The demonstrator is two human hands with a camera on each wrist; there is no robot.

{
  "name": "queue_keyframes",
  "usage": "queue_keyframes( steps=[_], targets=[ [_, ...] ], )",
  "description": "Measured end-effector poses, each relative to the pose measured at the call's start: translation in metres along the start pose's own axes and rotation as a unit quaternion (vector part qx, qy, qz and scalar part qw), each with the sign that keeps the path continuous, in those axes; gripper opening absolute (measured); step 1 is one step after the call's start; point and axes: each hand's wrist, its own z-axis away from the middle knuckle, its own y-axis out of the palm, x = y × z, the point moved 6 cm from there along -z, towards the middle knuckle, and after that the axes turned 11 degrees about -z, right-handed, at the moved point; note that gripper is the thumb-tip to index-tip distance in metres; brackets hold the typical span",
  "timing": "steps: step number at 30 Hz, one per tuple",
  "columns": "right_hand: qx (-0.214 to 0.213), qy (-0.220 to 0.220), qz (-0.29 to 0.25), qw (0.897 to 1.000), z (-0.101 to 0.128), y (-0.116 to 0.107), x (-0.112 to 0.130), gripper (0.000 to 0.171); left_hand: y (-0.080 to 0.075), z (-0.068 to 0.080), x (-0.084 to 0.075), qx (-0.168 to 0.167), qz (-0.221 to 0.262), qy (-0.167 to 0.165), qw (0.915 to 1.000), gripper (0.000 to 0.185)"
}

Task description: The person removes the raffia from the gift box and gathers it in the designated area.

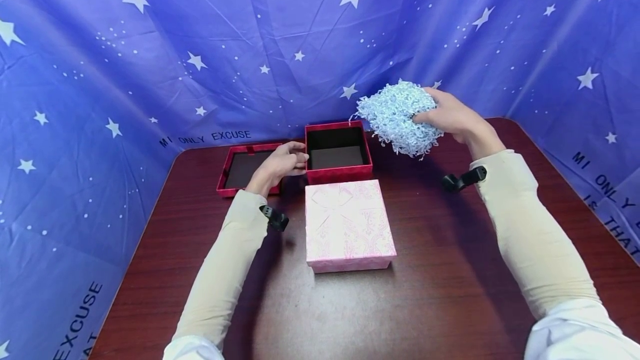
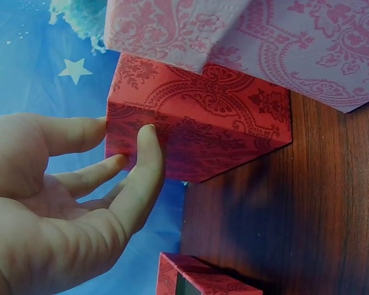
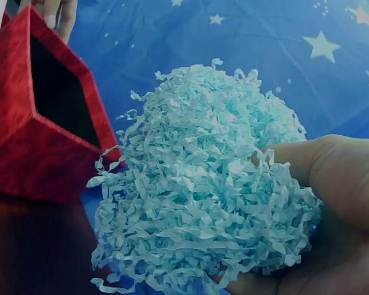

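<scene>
A thick bundle of pale blue crinkled paper shred (image 1: pixel 395 113) is off the table, gripped by my right hand (image 1: pixel 452 118). In the right wrist view the thumb presses into the shred (image 3: pixel 197 178), whose strands hide most of the other fingers. The open red box (image 1: pixel 345 173) stands just left of and below the bundle; its dark inside shows bare. My left hand (image 1: pixel 282 163) touches the left side of that box, its fingertips at the rim and on the patterned outer wall (image 2: pixel 190 123).
A closed pink patterned box (image 1: pixel 350 226) stands right in front of the red box. At the left, partly under my left hand in the head view, lies a shallow red lid (image 1: pixel 225 188), inside up. A blue star-printed curtain (image 1: pixel 280 26) hangs behind the brown table (image 1: pixel 425 304).
</scene>
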Motion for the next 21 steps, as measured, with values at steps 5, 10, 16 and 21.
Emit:
queue_keyframes(
  steps=[5, 10, 16, 21],
  targets=[
    [-0.010, 0.002, 0.001, 1.000, 0.002, -0.006, -0.014, 0.083, -0.001, -0.001, 0.001, 0.000, 0.002, -0.002, 1.0000, 0.051],
    [-0.018, 0.013, -0.005, 1.000, 0.004, -0.010, -0.031, 0.081, 0.000, -0.001, 0.001, 0.000, 0.007, -0.001, 1.0000, 0.051],
    [-0.030, 0.026, -0.021, 0.999, 0.008, -0.019, -0.049, 0.083, 0.001, 0.000, 0.001, 0.001, 0.006, 0.001, 1.0000, 0.052],
    [-0.036, 0.041, -0.016, 0.998, 0.008, -0.027, -0.066, 0.085, 0.000, 0.000, 0.000, 0.000, 0.010, 0.002, 0.9999, 0.052]
  ],
)
